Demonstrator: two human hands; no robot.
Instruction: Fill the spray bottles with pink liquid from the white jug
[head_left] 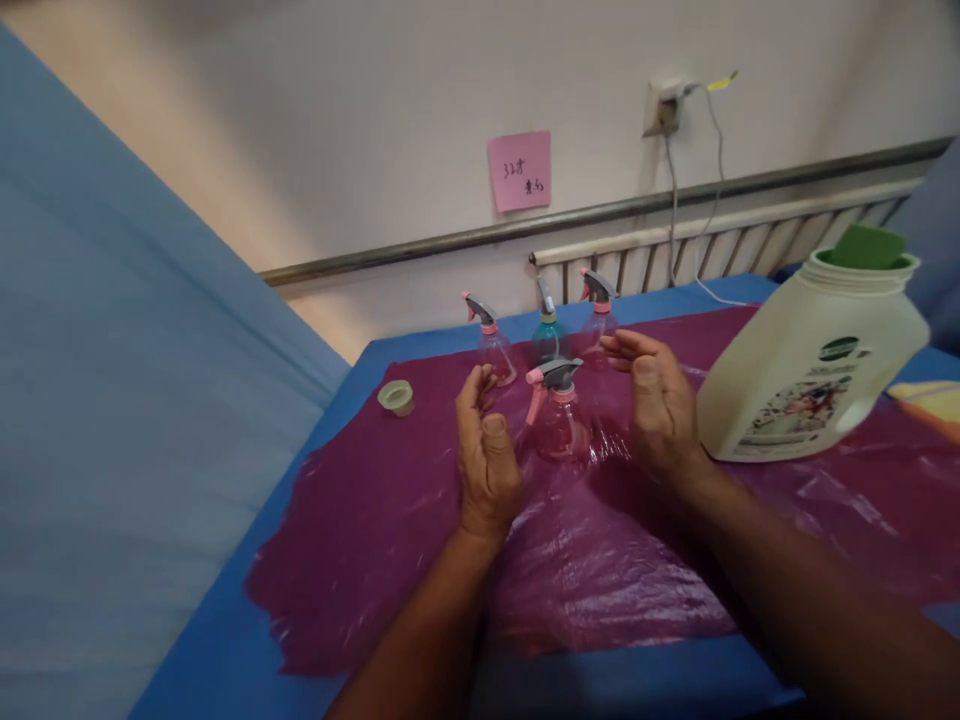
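A clear spray bottle [564, 432] with a pink and grey trigger head stands upright between my two hands. To its left, my left hand [487, 460] is open, fingers extended and palm turned inward. My right hand [660, 405] is open on the other side, thumb up, with nothing in it. Behind are two more clear spray bottles, one at the left [496, 355] and one at the right [600, 330], and a teal spray bottle [550, 340] between them. A big cream plastic jug [802, 370] stands beyond my right hand, something green in its mouth.
Purple plastic sheeting [360, 540] covers much of the blue tabletop [300, 470]. A small pale cap [396, 398] lies at the left. Blue curtain [135, 400] hangs on the left; a radiator [645, 262] and plugged-in cable [673, 200] are behind. A yellow cloth [930, 400] lies far right.
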